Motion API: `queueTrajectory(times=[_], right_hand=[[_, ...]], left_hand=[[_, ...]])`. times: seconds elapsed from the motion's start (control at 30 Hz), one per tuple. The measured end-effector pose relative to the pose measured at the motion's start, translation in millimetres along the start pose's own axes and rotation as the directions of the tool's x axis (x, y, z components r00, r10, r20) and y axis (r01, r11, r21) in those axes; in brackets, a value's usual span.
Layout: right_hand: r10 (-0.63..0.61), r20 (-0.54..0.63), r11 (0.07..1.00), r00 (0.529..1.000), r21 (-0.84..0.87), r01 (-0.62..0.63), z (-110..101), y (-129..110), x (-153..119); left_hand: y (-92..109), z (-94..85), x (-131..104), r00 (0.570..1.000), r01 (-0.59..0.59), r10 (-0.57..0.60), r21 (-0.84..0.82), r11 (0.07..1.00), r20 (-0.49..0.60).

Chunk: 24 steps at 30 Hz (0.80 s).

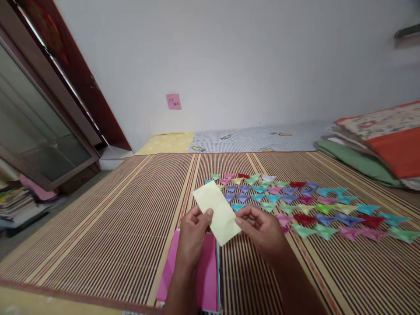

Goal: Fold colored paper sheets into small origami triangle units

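A pale yellow sheet of paper (216, 212), rectangular and tilted, is held in the air between my two hands. My left hand (196, 229) grips its left edge, thumb on top and fingers curled behind. On the right, my right hand (259, 225) pinches the lower right edge between thumb and fingers. Beneath my left forearm lies a stack of coloured paper (208, 275), magenta on top with a blue edge showing. Rows of small folded paper pieces (305, 209) in many colours spread out beyond my right hand.
A striped mat (131, 218) covers the surface. Folded bedding (377, 148) is piled at the right. A patterned cloth (243, 141) runs along the white wall, where a pink note (173, 101) is stuck. Books (18, 205) and a glass-panelled door (39, 118) stand at the left.
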State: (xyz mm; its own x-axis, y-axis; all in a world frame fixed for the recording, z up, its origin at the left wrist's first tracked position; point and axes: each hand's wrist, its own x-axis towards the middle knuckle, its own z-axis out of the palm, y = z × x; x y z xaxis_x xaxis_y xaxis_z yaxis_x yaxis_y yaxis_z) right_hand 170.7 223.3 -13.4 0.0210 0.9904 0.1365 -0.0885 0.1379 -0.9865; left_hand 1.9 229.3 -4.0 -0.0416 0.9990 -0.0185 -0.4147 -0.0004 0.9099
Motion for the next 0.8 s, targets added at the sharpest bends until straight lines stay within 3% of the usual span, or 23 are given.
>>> queueTrajectory(times=[0.13, 0.27, 0.33, 0.57, 0.8], right_hand=[[-0.126, 0.030, 0.983, 0.992, -0.133, 0.129, -8, -5, -1], [-0.302, 0.273, 0.875, 0.913, -0.301, 0.380, -11, -14, -4], [-0.317, 0.313, 0.844, 0.895, -0.339, 0.417, -8, -15, -5], [-0.415, 0.066, 0.855, 0.908, -0.312, 0.413, 6, -7, -3], [-0.278, -0.159, 0.943, 0.947, -0.231, 0.238, 19, -9, -8]], left_hand=[[-1, -3.4, 2, 0.999, -0.029, 0.029, 0.003, 1.000, -0.029], [-3, -5.5, 4, 0.996, -0.057, 0.055, -0.022, 0.998, -0.073], [-2, -4.4, 2, 0.996, -0.057, 0.054, -0.034, 0.998, -0.071], [4, 2.4, -4, 0.998, -0.070, 0.070, 0.011, 0.997, -0.005], [-3, 11.4, -6, 0.995, -0.087, 0.086, 0.014, 0.996, 0.055]])
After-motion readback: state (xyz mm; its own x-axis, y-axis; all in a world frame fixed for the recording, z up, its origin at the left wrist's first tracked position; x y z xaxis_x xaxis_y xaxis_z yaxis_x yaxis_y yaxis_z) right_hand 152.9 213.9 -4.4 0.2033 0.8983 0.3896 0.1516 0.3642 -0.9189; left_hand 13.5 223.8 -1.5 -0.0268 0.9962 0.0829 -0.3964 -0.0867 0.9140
